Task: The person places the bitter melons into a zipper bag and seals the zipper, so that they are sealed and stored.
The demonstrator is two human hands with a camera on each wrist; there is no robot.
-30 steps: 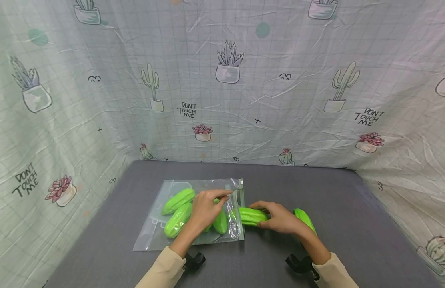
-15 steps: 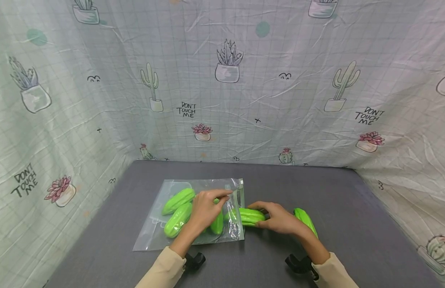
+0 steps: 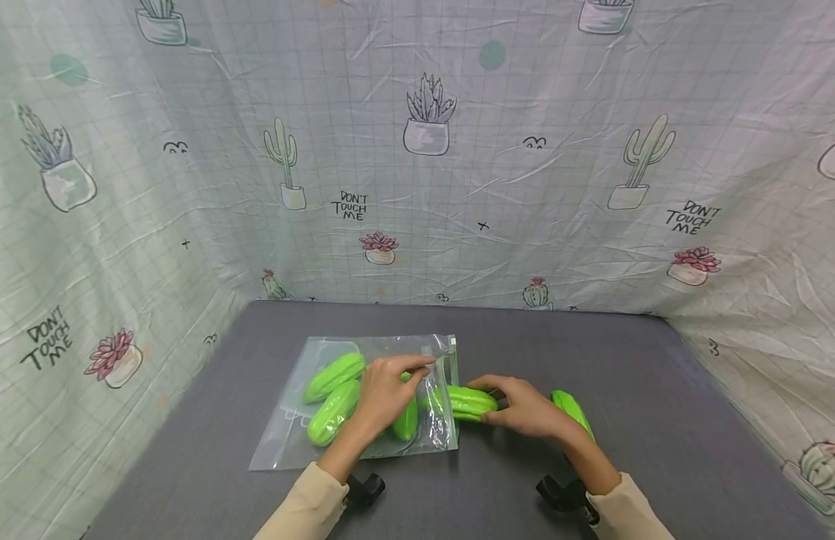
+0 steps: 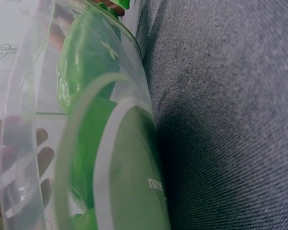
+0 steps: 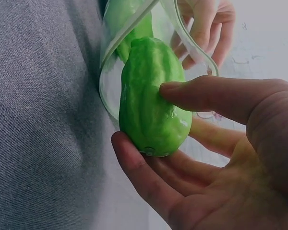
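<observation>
A transparent zip bag (image 3: 292, 442) lies with its mouth toward the right, a few green ribbed gourds (image 3: 332, 412) inside it. My left hand (image 3: 390, 386) is over the bag and pinches the upper film near the mouth, holding it raised; in the right wrist view its fingers (image 5: 212, 36) show behind the clear rim. My right hand (image 3: 525, 407) grips another green ribbed gourd (image 3: 473, 403) by its outer end, thumb on one side and fingers on the other. That gourd's front end is inside the mouth, seen through the film.
One more green gourd (image 3: 571, 411) lies right of the bag, partly behind my right forearm. The grey cloth-covered table (image 3: 498, 495) meets a hanging curtain (image 3: 491, 172) printed with cacti at its back and sides. Black camera mounts (image 3: 366, 491) sit at both wrists.
The gripped gourd has slid slightly left, further into the bag mouth, with my right hand following. A gourd inside has shifted a little left. My left hand stays in place.
</observation>
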